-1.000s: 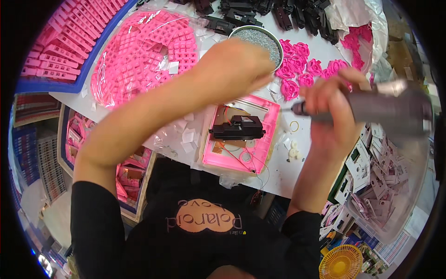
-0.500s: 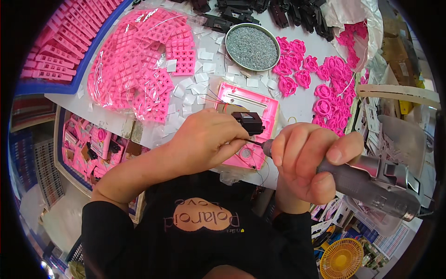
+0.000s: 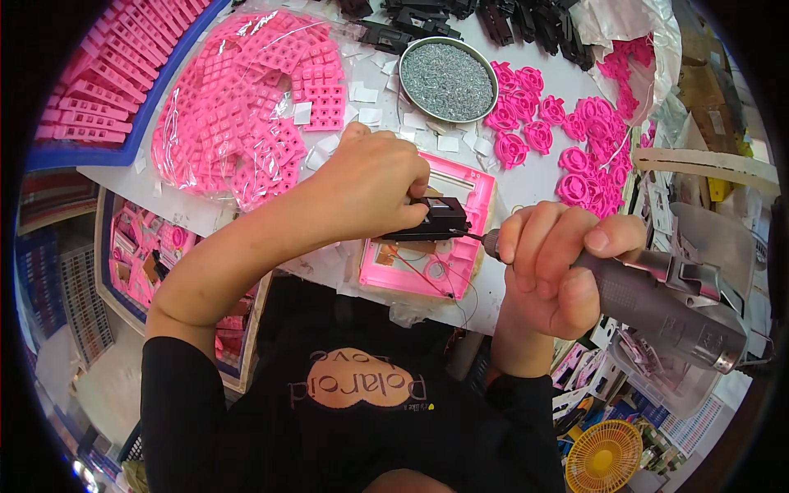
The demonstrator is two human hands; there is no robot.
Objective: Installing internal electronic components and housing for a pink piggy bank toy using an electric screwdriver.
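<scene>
My right hand (image 3: 567, 267) is wrapped round a grey electric screwdriver (image 3: 666, 308), held almost level. Its thin bit points left and reaches the right end of a black plastic module (image 3: 445, 215); whether it sits in a screw I cannot tell. With fingers curled, my left hand (image 3: 374, 185) grips that module from its left side and hides part of it. Under the module lies a pink plastic housing (image 3: 450, 281), open side up, with thin red and dark wires and a round part inside.
A round tin of small screws (image 3: 448, 80) stands behind the housing. Left of it lies a clear bag of pink button pieces (image 3: 226, 107), beside a blue crate (image 3: 144, 135). Pink ring-shaped parts (image 3: 588, 156) are heaped at the right. Several black modules (image 3: 534, 29) lie at the back.
My left hand has moved away from the screwdriver's tip, up and back, onto the black module. The screwdriver has shifted slightly right and up, its bit now by the module's end.
</scene>
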